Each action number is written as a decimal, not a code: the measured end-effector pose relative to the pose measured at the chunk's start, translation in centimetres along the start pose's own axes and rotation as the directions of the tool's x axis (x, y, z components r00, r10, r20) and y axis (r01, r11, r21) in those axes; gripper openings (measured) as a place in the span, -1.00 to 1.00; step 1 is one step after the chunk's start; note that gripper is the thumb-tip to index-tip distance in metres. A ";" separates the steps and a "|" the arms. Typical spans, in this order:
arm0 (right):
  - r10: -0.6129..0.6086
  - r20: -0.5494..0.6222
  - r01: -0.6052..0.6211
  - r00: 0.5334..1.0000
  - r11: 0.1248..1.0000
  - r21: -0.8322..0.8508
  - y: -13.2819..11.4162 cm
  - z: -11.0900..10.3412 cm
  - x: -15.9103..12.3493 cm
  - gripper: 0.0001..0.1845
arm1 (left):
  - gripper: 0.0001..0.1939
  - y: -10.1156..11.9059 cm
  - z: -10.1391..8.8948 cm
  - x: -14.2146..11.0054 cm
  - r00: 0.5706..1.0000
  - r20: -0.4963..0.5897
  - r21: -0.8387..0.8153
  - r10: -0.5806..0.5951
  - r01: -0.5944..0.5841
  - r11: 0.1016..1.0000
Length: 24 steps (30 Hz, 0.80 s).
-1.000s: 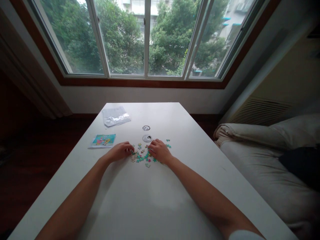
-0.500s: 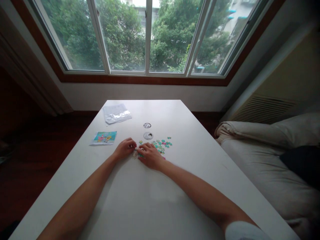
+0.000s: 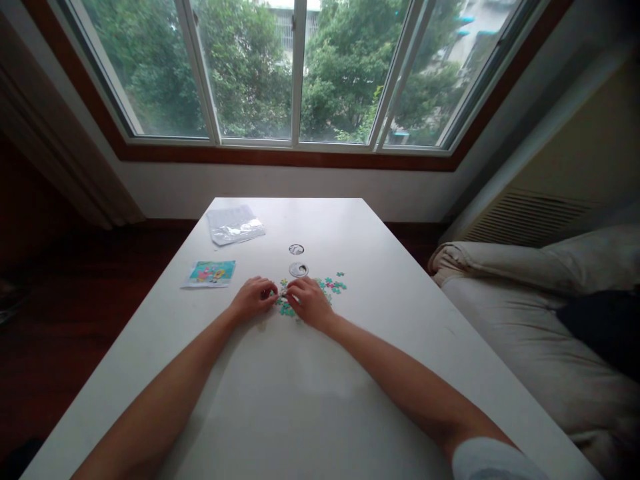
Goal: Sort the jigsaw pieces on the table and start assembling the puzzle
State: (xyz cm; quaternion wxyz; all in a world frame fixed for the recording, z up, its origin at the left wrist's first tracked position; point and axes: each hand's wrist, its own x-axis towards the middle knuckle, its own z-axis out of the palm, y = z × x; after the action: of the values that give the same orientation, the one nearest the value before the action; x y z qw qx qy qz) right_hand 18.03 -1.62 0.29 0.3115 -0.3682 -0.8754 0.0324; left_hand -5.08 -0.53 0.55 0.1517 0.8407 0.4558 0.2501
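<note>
Small jigsaw puzzle pieces (image 3: 287, 310), mostly green with some pink, lie scattered on the white table (image 3: 300, 393) under and around my hands. My left hand (image 3: 254, 298) rests at the left edge of the pile, its thumb and fingers pinched on a small puzzle piece. Close beside it, my right hand (image 3: 309, 303) reaches over the pieces with fingertips pinched together on a puzzle piece too. The fingertips of both hands nearly meet, and the pieces between them are mostly hidden. Beyond the right hand, more loose pieces spread to the right.
Two round badge-like discs lie past the pile, a nearer disc (image 3: 299, 269) and a farther disc (image 3: 296, 249). A colourful cartoon picture sheet (image 3: 213, 273) is at the left, with a clear plastic bag (image 3: 235, 225) behind it. A beige sofa (image 3: 500, 320) stands right of the table.
My right hand has drawn its fingers together and lifted slightly, uncovering green pieces below it. My left hand has shifted a little to the right, towards the other fingertips.
</note>
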 end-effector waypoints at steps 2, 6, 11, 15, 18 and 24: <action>0.085 -0.029 -0.085 0.996 0.996 0.017 1.6 -0.5 0.7 -0.87 | -0.88 0.0 -0.1 0.0 1.000 -0.001 0.013 -0.001 0.001 1.000; 0.270 -0.014 -0.271 0.963 0.962 -0.037 6.1 -1.6 2.3 -0.83 | -0.83 -0.1 0.0 0.0 0.999 -0.033 0.027 -0.033 0.034 0.999; 0.481 0.012 -0.474 0.877 0.867 -0.157 10.6 -2.1 3.5 -0.79 | -0.85 -0.1 0.3 0.0 0.997 -0.061 0.070 -0.047 0.052 0.996; 0.500 0.035 -0.487 0.865 0.856 -0.171 11.5 -1.2 3.3 -0.85 | -0.86 -0.1 0.4 0.0 0.997 -0.063 0.088 -0.046 0.051 0.995; 0.502 0.008 -0.491 0.865 0.848 -0.199 11.2 -0.8 2.7 -0.89 | -0.85 -0.1 0.4 0.0 0.996 -0.077 0.094 -0.044 0.052 0.994; 0.384 -0.025 -0.383 0.923 0.911 -0.156 8.9 -1.2 2.1 -0.93 | -0.83 -0.6 0.6 0.1 0.988 -0.146 0.100 -0.060 0.075 0.992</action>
State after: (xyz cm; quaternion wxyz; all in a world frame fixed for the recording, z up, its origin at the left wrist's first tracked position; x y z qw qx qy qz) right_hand 23.12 6.03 -0.20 0.2662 -0.5561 -0.7869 0.0247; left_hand -5.09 -0.19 -0.24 0.0827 0.8116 0.5062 0.2798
